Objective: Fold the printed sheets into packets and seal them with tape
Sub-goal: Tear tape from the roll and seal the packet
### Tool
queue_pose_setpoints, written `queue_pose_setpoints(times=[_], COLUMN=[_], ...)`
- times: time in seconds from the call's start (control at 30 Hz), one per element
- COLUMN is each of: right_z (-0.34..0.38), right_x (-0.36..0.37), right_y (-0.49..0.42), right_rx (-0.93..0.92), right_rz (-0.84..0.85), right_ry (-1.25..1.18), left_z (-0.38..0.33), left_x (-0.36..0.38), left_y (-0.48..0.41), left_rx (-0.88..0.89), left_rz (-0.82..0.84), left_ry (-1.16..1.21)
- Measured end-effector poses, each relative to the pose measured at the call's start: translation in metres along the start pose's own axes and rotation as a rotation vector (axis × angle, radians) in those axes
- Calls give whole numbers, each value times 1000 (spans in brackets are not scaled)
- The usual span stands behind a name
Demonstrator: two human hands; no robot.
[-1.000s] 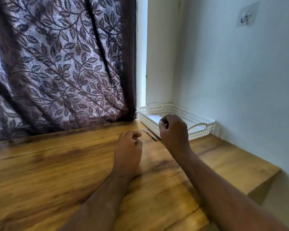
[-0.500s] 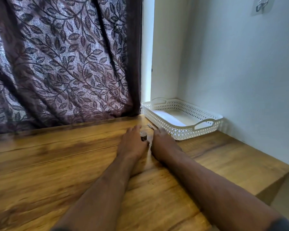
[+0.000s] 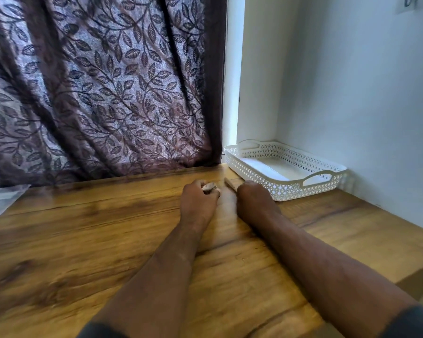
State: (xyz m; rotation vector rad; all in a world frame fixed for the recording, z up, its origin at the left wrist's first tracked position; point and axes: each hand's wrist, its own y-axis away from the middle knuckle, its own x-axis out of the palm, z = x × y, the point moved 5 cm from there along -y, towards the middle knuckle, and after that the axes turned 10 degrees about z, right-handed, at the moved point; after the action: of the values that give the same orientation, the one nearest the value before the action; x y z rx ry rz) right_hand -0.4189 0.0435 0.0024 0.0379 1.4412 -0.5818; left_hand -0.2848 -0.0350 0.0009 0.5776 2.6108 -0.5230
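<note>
Since second ago, right hand (image 3: 254, 201) was lowered to table (image 3: 83, 240) beside basket (image 3: 325, 170); its grip was hidden, cannot be told. Small roll (image 3: 209, 186), likely tape, was clamped in left hand (image 3: 198, 203), left of basket. No sheet was held: folding judged unstarted.

Wooden table (image 3: 83, 240), leaf-patterned brown curtain (image 3: 95, 81), white corner walls (image 3: 352, 93), daylight gap (image 3: 232, 93)

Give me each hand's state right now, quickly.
Left hand: grips a small roll, probably tape.
Right hand: fingers hidden behind knuckles; cannot tell.
</note>
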Motion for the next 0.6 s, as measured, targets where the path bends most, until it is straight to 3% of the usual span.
queue_pose_setpoints(times=[0.2,0.3,0.6], right_z=[1,1,22], right_x=[-19,-14,-9], right_y=[24,18,-24], right_rx=[27,54,77], right_rz=[-111,-62,124], right_ry=[-100,-115,78], left_z=[3,9,12], left_x=[-20,-32,-30], left_y=[30,43,37], left_rx=[57,71,97], left_rz=[166,265,283], left_ry=[-125,-97,65])
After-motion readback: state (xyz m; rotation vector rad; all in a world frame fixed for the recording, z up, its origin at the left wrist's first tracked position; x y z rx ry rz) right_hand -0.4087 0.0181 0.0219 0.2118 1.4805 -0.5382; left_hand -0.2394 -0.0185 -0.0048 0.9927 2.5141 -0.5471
